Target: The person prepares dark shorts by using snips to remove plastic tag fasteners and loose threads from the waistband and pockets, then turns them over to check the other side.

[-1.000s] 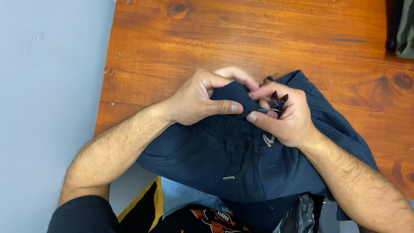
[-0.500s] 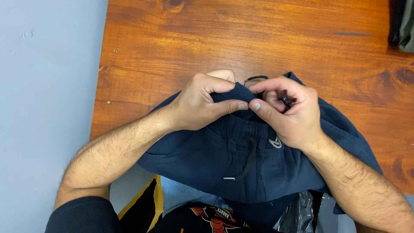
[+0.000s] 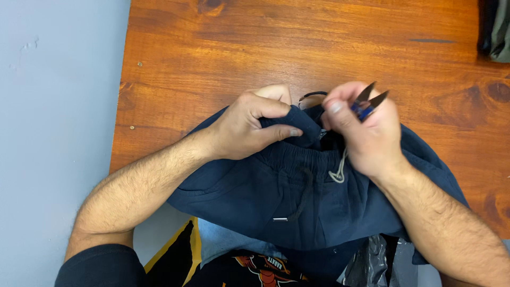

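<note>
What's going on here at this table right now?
A person is working on a pair of dark navy shorts spread on a wooden table. The left hand pinches the gathered waistband, and the right hand holds small thread snips with their blades pointing up, away from the cloth. A drawstring hangs loose down the front.

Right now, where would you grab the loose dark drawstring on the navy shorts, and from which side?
Grip the dark drawstring just above its metal tip, coming from the wearer's side. That end lies free on the flat front of the navy shorts, below the left hand bunching the waistband and the right hand holding thread snips.
</note>
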